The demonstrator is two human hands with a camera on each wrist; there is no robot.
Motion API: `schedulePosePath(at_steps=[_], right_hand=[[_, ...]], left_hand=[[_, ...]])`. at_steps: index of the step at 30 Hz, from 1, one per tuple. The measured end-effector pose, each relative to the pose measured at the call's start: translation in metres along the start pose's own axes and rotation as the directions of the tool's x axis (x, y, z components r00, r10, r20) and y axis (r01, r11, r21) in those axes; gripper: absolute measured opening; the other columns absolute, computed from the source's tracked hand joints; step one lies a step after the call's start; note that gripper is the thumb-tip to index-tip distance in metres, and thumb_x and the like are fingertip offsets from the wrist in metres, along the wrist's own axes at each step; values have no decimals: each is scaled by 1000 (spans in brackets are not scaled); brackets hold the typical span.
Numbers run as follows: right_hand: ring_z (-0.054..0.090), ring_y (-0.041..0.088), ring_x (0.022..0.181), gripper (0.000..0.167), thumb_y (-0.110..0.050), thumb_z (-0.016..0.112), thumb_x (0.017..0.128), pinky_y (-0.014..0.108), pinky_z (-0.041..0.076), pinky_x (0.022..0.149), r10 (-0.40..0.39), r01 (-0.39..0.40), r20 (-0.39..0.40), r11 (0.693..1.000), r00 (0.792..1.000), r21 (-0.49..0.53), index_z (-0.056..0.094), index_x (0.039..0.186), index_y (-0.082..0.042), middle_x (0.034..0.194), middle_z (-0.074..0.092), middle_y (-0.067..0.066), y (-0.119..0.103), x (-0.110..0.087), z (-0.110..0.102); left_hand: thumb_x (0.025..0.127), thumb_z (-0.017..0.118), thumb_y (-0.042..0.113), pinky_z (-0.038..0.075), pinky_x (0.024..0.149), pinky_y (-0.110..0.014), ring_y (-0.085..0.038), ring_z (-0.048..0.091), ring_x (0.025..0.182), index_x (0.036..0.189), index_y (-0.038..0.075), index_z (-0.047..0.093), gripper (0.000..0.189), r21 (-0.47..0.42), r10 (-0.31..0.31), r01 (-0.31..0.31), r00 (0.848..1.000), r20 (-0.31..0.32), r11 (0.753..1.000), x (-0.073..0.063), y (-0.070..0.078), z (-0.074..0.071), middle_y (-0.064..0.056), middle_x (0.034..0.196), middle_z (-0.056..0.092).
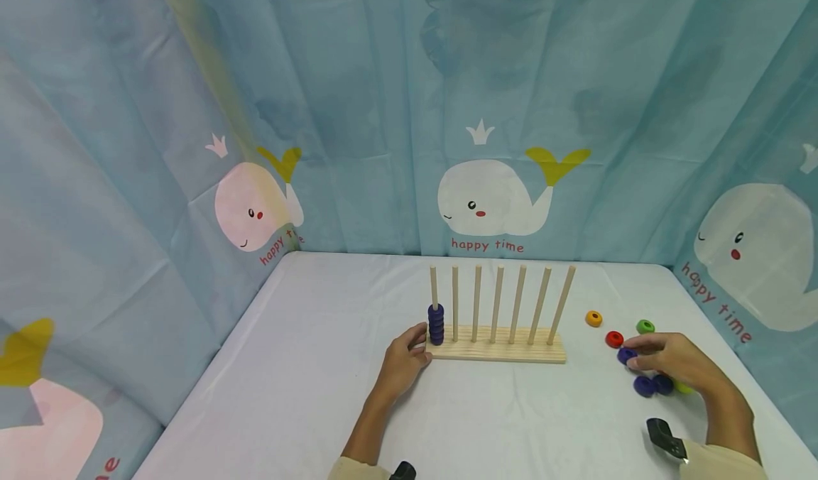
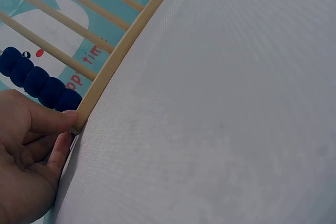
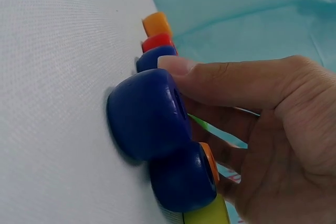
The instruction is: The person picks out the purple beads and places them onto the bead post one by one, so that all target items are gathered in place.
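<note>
A pale blue backdrop (image 1: pixel 371 196) printed with whales rises around a table (image 1: pixel 307 366) spread with white cloth. Near the middle of the table stands a wooden peg rack (image 1: pixel 498 353), its seven pegs upright in one long base. The left hand (image 1: pixel 401 363) grips the base's left end, thumb in front and fingers behind. The right hand (image 1: pixel 671 359) is over the loose beads at the table's right side — its thumb and fingers pinch a blue bead (image 1: pixel 625 356) low, close to the cloth. A stack of blue beads (image 1: pixel 436 325), five high, sits on the leftmost peg. Smallest are the single beads: two more blue beads (image 1: pixel 644 385) side by side, a yellow-green bead (image 1: pixel 684 388) partly hidden by the right hand, a red bead (image 1: pixel 614 339) just beside the pinched one, a green bead (image 1: pixel 645 326) and an orange bead (image 1: pixel 593 318) farther back.
</note>
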State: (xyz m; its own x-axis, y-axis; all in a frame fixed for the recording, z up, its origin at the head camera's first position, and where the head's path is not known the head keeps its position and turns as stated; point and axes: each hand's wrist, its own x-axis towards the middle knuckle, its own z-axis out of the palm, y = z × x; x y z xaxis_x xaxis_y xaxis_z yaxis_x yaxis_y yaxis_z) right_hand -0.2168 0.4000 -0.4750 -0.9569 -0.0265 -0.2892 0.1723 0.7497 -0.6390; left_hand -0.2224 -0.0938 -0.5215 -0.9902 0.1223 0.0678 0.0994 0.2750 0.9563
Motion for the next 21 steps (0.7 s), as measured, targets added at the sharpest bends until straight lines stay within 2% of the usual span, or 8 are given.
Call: schedulePosePath(at_steps=[4,6,8,11,13,15,21], right_hand=[[46,52,114,68,-47,74,81,66,46,81,9,-9,-30,1000,1000,1,60,130,-3,131,50,33,-1,-1,0],[47,51,112,72,-51,73,81,65,46,78,24,-23,-46,1000,999,20,58,132,-3,135,45,35,-3,-2,-2],[42,54,116,76,-54,71,81,70,43,79,33,-31,-56,999,998,38,55,135,-3,141,36,38,-6,-3,-3],[27,61,126,81,-57,69,82,79,31,86,24,-19,-74,997,997,69,51,139,-2,146,25,38,-8,-4,-5],[19,62,129,82,-57,67,83,80,28,89,10,-3,-91,996,996,86,49,139,0,148,25,36,-10,-5,-5],[21,60,130,82,-58,65,85,78,29,91,-18,30,-117,994,993,102,49,140,1,147,31,35,-13,-6,-4],[35,54,127,78,-56,60,90,72,38,91,-75,98,-183,988,980,119,47,141,1,140,44,32,-22,-7,-1]], left_hand=[[88,63,-2,51,91,-23,-23,59,115,144,7,46,59,-3,-7,7,1000,0,1000,0,1,1,-12,136,55],[88,63,-2,51,91,-24,-23,59,115,144,7,46,59,-5,-10,10,1000,0,1000,0,0,1,-12,136,55],[88,62,-2,52,92,-25,-24,59,115,144,6,46,58,-7,-4,4,1000,-1,1000,0,0,1,-13,136,55],[88,62,-2,51,92,-24,-24,58,116,144,6,46,58,-10,-5,5,1000,0,1000,0,-1,1,-12,136,55],[88,62,-2,51,92,-24,-24,58,116,144,6,46,58,-14,-2,2,1000,0,1000,0,-1,0,-13,136,55],[89,62,-1,51,91,-23,-24,58,116,144,7,46,58,-14,-7,7,1000,1,1000,0,-1,0,-12,136,55],[89,62,-1,52,91,-23,-23,59,115,144,7,46,58,-18,-9,9,1000,3,1000,0,0,0,-13,135,55]])
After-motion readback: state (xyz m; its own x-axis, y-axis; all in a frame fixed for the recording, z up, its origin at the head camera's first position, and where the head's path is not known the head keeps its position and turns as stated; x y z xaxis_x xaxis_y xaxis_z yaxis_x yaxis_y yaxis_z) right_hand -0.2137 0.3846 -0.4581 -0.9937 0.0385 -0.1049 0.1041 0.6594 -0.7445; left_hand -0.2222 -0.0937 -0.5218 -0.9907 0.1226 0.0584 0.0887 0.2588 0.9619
